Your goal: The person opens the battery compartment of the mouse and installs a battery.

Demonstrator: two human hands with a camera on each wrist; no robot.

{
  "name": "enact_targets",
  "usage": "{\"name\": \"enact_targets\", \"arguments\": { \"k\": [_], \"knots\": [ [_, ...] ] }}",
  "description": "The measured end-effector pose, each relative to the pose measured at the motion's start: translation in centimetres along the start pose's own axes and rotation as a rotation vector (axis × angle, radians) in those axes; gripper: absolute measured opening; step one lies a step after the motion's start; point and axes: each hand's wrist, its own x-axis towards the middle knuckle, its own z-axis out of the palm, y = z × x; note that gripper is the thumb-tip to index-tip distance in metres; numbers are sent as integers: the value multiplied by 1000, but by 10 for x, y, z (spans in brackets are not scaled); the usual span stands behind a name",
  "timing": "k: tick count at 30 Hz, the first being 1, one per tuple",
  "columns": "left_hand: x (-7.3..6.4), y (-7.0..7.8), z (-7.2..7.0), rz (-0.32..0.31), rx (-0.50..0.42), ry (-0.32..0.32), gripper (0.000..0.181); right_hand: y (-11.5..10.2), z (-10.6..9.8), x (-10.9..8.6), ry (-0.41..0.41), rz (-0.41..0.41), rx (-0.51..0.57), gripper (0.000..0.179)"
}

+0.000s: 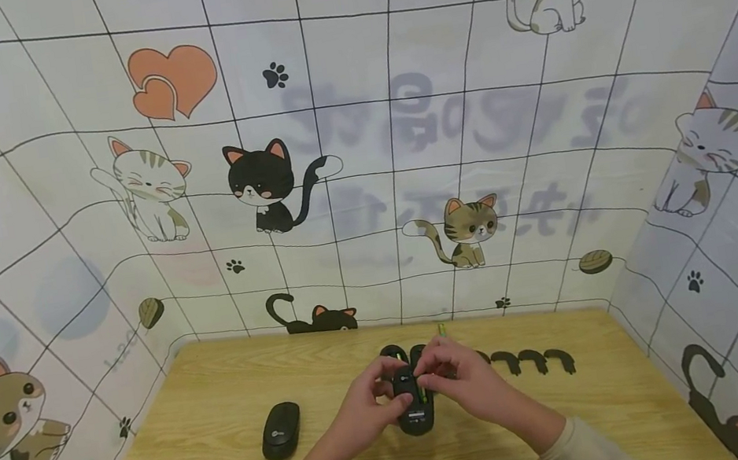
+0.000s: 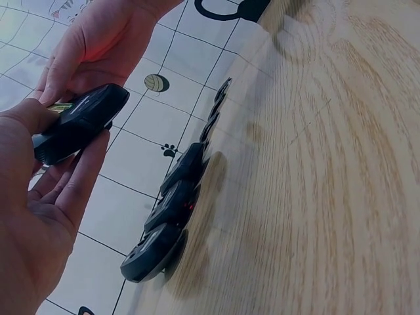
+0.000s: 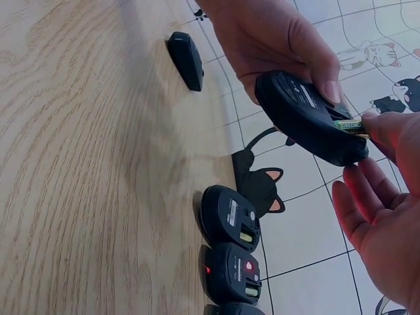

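A black computer mouse (image 1: 417,417) is turned underside up, held by my left hand (image 1: 372,404) above the wooden table. Its battery slot is uncovered. At that slot my right hand (image 1: 463,379) pinches a green-and-gold battery (image 3: 348,125) between thumb and fingers, one end inside the mouse. In the right wrist view, the left thumb lies along the edge of the slot. Just behind the hands, more black mice (image 3: 230,216) lie underside up in a row, and batteries show in the open slots of two of them.
Off to the left, another mouse (image 1: 281,431) lies upright on the table (image 1: 210,413). Several curved black covers (image 1: 532,361) line up to the right of the hands. A small yellow-green stick (image 1: 442,328) shows behind the right hand. A cat-print curtain (image 1: 362,183) surrounds the table's back and sides.
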Motion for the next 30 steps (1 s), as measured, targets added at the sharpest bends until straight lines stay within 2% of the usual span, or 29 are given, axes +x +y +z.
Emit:
{"name": "enact_targets", "arguments": {
  "k": [3, 9, 15, 22, 30],
  "knots": [
    [-1, 0, 0, 14, -1, 2, 42, -1, 2, -1, -3, 7, 41, 6],
    [-2, 0, 2, 37, 25, 16, 43, 1, 7, -3, 6, 71, 131, 8],
    [-2, -2, 2, 57, 34, 33, 42, 0, 12, -6, 42, 76, 117, 8],
    [-1, -3, 2, 62, 31, 37, 42, 1, 13, -6, 66, 44, 111, 7],
    [-1, 3, 3, 72, 6, 24, 41, 2, 16, -6, 112, 29, 81, 10]
  ]
}}
